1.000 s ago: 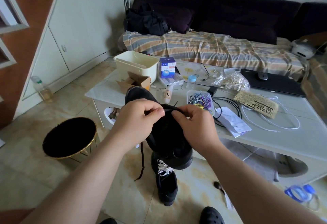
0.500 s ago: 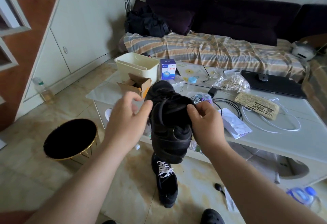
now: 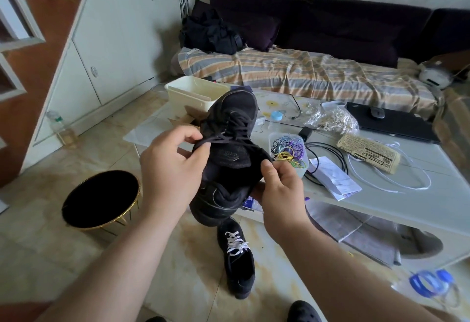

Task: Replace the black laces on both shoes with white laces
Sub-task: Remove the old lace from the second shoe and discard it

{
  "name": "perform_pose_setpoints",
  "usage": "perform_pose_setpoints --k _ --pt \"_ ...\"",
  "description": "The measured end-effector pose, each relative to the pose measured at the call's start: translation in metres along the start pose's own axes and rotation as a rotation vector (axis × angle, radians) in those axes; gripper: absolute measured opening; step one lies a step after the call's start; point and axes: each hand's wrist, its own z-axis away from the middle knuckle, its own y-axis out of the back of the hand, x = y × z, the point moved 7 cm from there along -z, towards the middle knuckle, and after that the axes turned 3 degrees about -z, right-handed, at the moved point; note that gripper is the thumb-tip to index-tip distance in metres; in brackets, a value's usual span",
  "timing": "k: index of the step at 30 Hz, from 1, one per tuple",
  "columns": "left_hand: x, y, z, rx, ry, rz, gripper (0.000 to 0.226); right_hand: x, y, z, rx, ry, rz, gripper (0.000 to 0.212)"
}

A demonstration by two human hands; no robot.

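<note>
A black sneaker (image 3: 229,159) is held up in the air between both hands, heel end toward the camera and toe pointing away, over the near edge of the white worktop (image 3: 381,194). Its black laces (image 3: 235,128) are threaded across the tongue. The left hand (image 3: 173,166) has its thumb and forefinger closed on a strand of the black lace at the left side of the shoe's collar; the other fingers are curled beneath. The right hand (image 3: 279,192) grips the shoe's right side by the collar, thumb pressed on the fabric rim and fingers wrapped under the sole, though those fingers are mostly hidden, so exactly how they lie cannot be told.

On the tiled floor (image 3: 50,232) directly below stands the second sneaker (image 3: 239,263), toe toward the camera, already strung with white laces (image 3: 235,243).

On the worktop lie a clear tub of coloured rubber bands (image 3: 288,150), just beside the right hand, a black cable (image 3: 325,154), a folded paper sheet (image 3: 333,178), a newspaper-wrapped bundle (image 3: 368,152), a white cord (image 3: 396,182), a cream plastic bin (image 3: 195,91) and a black laptop with a mouse (image 3: 391,123). A round black stool with a gold rim (image 3: 100,199) stands on the floor to the left. A striped cover (image 3: 305,75) drapes the sofa behind.
</note>
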Motion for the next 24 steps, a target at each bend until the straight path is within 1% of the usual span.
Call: perform_pose_setpoints --k 2,3,4,6,7,9,10,11,12,14,16,17,18,21,22,23,24 --pt "-0.001 -0.002 0.002 -0.019 -0.006 -0.018 0.013 0.001 -0.005 -0.001 -0.051 -0.076 0.015 0.018" --pt "-0.003 -0.003 0.002 -0.027 0.002 -0.024 0.013 -0.003 -0.004 -0.001 -0.055 -0.069 0.048 0.015" --pt "-0.005 -0.003 0.002 -0.033 0.021 -0.025 0.013 -0.011 -0.003 0.0 -0.053 -0.019 0.093 0.016" --pt "-0.009 -0.006 0.004 -0.05 0.065 -0.021 0.013 -0.035 -0.005 0.007 -0.076 0.178 0.246 0.028" --pt "-0.008 -0.007 0.005 -0.063 0.072 -0.017 0.014 -0.049 -0.01 0.013 -0.111 0.33 0.367 0.03" --pt "-0.002 -0.011 0.008 -0.099 0.071 -0.013 0.015 -0.069 -0.027 0.029 -0.192 0.658 0.612 0.021" --pt "0.001 -0.014 0.01 -0.116 0.072 -0.008 0.016 -0.073 -0.033 0.033 -0.19 0.774 0.714 0.017" --pt "0.003 -0.016 0.011 -0.128 0.073 0.0 0.017 -0.074 -0.037 0.034 -0.165 0.842 0.802 0.017" --pt "0.005 -0.017 0.012 -0.136 0.075 0.009 0.017 -0.074 -0.039 0.034 -0.133 0.871 0.876 0.02" --pt "0.007 -0.02 0.014 -0.163 0.084 0.016 0.016 -0.069 -0.04 0.029 -0.101 0.817 0.976 0.027" --pt "0.009 -0.025 0.019 -0.206 0.088 0.011 0.017 -0.062 -0.038 0.019 -0.129 0.701 0.994 0.029" --pt "0.011 -0.027 0.021 -0.228 0.091 0.011 0.017 -0.061 -0.037 0.016 -0.143 0.673 0.992 0.028" --pt "0.011 -0.029 0.023 -0.249 0.101 0.019 0.017 -0.062 -0.035 0.015 -0.145 0.678 0.984 0.026" --pt "0.009 -0.033 0.023 -0.296 0.143 0.055 0.018 -0.071 -0.035 0.017 -0.154 0.796 0.962 0.016" --pt "0.007 -0.033 0.021 -0.305 0.155 0.059 0.019 -0.072 -0.034 0.016 -0.182 0.776 0.936 0.014" --pt "0.003 -0.032 0.019 -0.312 0.171 0.071 0.02 -0.07 -0.032 0.011 -0.22 0.674 0.86 0.012" --pt "-0.001 -0.032 0.016 -0.319 0.187 0.089 0.02 -0.066 -0.03 0.006 -0.272 0.48 0.692 0.012"
